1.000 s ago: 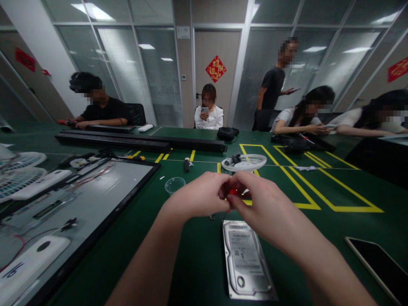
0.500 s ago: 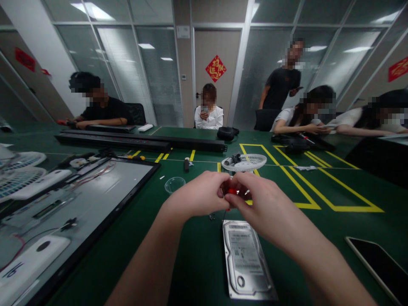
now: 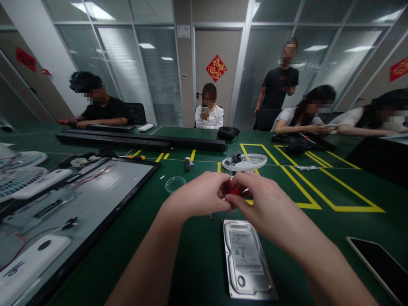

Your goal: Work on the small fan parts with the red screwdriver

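My left hand [image 3: 204, 191] and my right hand [image 3: 259, 191] meet above the table, fingertips pinched together around a small red object [image 3: 235, 191]. Most of that object is hidden by the fingers, so its kind does not show. Just below the hands, a silver hard drive [image 3: 248, 259] lies label up on the green table. A few tiny dark pieces, perhaps screws [image 3: 212, 216], are scattered beside its far end. Left of my left hand stands a clear shallow plastic dish [image 3: 175, 184].
A large panel [image 3: 105, 187] with wires fills the left, near white fan parts [image 3: 22, 182]. Beyond my hands is a white fan grille [image 3: 245, 161]. A phone [image 3: 379, 272] lies at right. Long black bars [image 3: 143, 140] cross behind. Several people sit or stand across the table.
Both hands stay in nearly the same place, still pinching the red object. In the background, the standing person has shifted slightly left.
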